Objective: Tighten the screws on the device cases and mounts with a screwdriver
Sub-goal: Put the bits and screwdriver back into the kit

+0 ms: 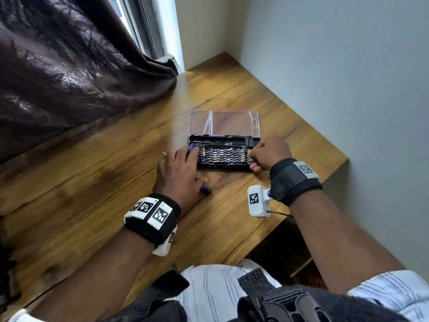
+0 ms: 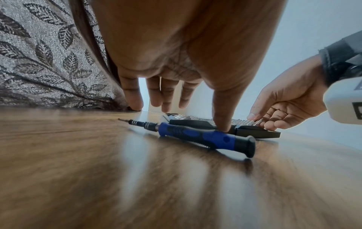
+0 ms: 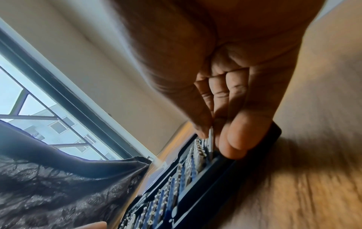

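An open black bit case (image 1: 222, 167) with rows of silver bits lies on the wooden table (image 1: 92, 194), its clear lid (image 1: 224, 122) folded back. My right hand (image 1: 254, 159) is at the case's right end, where thumb and forefinger pinch one upright silver bit (image 3: 211, 139). My left hand (image 1: 183, 163) rests with straight fingers on the case's left end. Beneath its palm a blue-and-black screwdriver (image 2: 195, 136) lies flat on the table in front of the case, and the thumb (image 2: 223, 122) presses down just behind its handle. Only the handle end (image 1: 206, 189) shows in the head view.
A dark patterned curtain (image 1: 69, 66) hangs onto the table at the left, below a window (image 1: 144, 24). A pale wall (image 1: 348, 89) runs along the right side. The table's right edge (image 1: 336, 163) drops off just past the case.
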Motion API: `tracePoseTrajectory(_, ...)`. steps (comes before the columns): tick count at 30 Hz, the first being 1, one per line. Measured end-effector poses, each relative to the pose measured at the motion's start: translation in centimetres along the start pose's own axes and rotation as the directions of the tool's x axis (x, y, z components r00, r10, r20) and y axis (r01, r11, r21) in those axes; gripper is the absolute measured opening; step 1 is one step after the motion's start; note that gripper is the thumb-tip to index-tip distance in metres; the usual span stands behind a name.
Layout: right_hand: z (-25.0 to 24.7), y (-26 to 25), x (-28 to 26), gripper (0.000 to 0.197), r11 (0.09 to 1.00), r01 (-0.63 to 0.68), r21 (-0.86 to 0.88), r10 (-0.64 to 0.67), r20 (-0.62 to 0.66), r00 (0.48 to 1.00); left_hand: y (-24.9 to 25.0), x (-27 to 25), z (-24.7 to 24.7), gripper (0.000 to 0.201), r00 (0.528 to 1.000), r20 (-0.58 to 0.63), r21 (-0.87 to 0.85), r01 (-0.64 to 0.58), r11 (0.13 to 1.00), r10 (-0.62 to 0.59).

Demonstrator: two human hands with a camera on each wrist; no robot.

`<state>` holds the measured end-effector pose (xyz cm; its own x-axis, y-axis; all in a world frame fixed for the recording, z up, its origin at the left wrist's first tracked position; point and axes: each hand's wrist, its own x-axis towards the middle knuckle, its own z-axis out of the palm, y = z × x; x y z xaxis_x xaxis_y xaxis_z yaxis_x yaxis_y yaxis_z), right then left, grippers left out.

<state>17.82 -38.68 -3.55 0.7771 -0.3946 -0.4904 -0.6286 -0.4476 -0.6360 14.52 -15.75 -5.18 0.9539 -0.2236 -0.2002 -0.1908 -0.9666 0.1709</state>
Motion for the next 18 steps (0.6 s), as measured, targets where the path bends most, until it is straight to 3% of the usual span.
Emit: tracePoseTrajectory(18, -0.7, 1.3, 0.4, 0.012, 0.998, 0.034, -0.057, -0.038, -0.07, 0.997, -0.3, -0.2, 0.3, 0.078, 1.0, 0.013, 0.026, -0.001, 1.0, 0.001)
